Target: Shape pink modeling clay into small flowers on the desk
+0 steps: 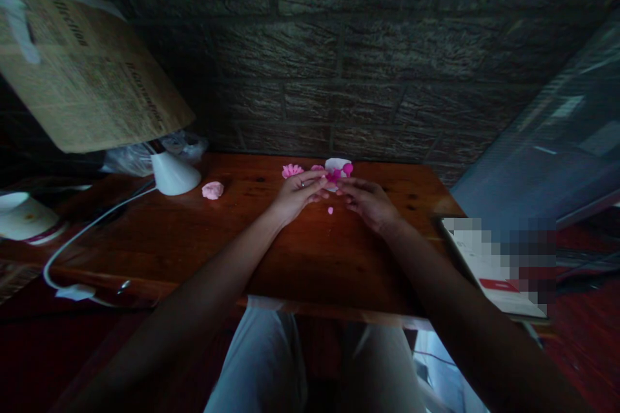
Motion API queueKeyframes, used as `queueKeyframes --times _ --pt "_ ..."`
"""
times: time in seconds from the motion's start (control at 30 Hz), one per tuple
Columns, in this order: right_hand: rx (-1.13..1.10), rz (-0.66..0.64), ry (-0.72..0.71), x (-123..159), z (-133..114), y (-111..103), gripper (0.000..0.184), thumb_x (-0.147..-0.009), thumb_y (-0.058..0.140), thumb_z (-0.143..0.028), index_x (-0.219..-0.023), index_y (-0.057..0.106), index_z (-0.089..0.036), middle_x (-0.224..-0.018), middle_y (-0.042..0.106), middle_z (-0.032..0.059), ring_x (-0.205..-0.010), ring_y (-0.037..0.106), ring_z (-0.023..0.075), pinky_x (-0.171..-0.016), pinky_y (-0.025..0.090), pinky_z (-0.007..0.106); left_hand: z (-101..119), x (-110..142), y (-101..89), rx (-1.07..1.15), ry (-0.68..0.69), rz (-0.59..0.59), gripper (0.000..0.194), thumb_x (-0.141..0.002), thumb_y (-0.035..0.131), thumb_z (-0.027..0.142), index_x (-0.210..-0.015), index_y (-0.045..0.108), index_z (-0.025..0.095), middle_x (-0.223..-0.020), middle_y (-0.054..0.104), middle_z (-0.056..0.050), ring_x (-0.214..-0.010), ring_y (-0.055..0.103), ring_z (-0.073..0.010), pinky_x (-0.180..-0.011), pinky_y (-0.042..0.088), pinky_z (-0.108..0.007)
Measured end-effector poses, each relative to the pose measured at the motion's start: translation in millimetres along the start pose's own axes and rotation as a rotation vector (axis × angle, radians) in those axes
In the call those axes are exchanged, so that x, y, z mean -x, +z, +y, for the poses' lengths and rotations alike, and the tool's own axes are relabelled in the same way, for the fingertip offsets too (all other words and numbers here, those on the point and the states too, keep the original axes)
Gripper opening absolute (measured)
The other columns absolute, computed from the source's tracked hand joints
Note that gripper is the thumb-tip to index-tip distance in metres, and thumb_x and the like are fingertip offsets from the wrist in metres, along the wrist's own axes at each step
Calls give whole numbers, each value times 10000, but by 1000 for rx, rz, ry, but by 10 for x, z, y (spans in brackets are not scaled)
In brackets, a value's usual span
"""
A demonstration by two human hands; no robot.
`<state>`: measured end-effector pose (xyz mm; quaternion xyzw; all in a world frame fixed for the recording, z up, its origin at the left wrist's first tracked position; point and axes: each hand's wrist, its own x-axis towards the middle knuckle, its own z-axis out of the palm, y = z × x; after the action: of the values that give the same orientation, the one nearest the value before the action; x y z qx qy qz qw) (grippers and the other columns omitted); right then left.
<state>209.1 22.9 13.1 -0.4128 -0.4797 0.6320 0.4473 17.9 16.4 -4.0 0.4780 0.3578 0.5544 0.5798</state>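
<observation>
My left hand (301,195) and my right hand (369,201) meet over the far middle of the table, fingertips close together. Between them is a small piece of magenta modelling clay (333,176), pinched by the fingers of both. A ring is on my left hand. Just behind lies a white wrapper or sheet (338,162), with a round magenta lump (347,169) at its right side. A pink ruffled clay flower (292,171) rests beyond my left hand. Below the fingertips sits a tiny pink ball (330,210). Some clay behind my fingers is partly hidden.
A pale pink lump (213,190) lies by the white lamp base (175,174), under a newsprint lampshade (97,77). Its cord runs over the front edge. A paper cup (24,216) stands far left. At right is a tablet or calendar, partly blurred (489,264). A brick wall (310,51) backs the table.
</observation>
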Motion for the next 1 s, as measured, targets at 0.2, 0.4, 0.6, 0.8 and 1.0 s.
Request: queueKeyframes --times 0.2,0.4,0.6,0.8,1.0 --pt "288 -66 -148 -81 131 -46 282 -707 818 -403 -895 786 -196 -792 758 11 -590 560 105 -604 459 265 1 -12 -3 24 3 50 372 -687 943 282 -1015 814 164 -904 805 -66 -746 727 -128 -676 505 -235" --pt "599 -146 -351 -122 214 -105 152 -816 756 -359 -870 801 -224 -802 788 16 -687 665 159 -738 522 315 3 -14 -18 66 -8 -1 346 -779 895 322 -1064 791 156 -1057 817 -119 -876 763 -171 -808 555 -287" --pt "628 -258 -353 -94 214 -87 80 -737 812 -195 -801 800 -242 -849 809 18 -765 723 184 -793 554 337 14 -19 -11 117 -37 -62 258 -879 813 289 -1083 762 140 -1178 793 -152 -867 759 -162 -812 574 -291" --pt "593 -259 -366 -95 203 -85 83 -745 787 -171 -793 794 -239 -832 808 19 -760 727 175 -797 553 327 24 -11 -9 135 -38 -76 229 -903 789 276 -1083 763 137 -1220 779 -156 -887 747 -156 -840 579 -300" --pt "454 -219 -277 -91 187 -80 137 -757 766 -282 -866 809 -212 -726 755 1 -618 653 153 -648 524 297 17 0 -6 132 -58 -113 264 -829 856 249 -1060 782 145 -1132 804 -133 -836 737 -137 -784 574 -265"
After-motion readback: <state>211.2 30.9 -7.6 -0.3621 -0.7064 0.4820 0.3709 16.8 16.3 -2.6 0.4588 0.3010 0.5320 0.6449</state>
